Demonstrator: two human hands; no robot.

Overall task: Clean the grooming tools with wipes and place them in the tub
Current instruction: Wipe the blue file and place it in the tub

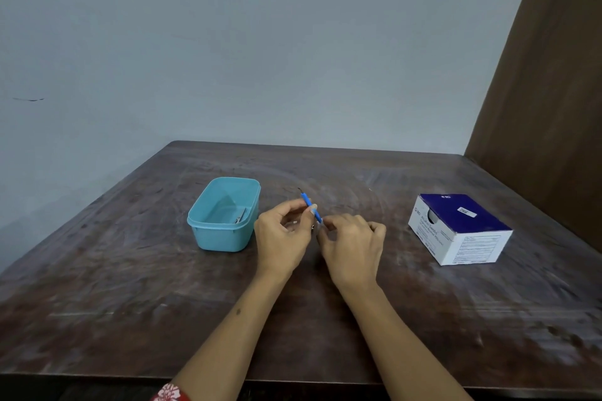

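- There is one view only, from the camera on my head, so nothing is shared with a second view
- It looks forward and down over the dark wooden table, whose near edge runs along the bottom of the frame
- My forearms enter from the bottom, with my left hand and right hand near mid-frame
- The wide lens takes in the table's far edge, the pale wall behind it and a brown panel at right

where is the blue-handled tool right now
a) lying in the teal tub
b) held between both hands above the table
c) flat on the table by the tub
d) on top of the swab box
b, the blue-handled tool is pinched by the left hand, with the right hand at its lower end, to the right of the teal tub.
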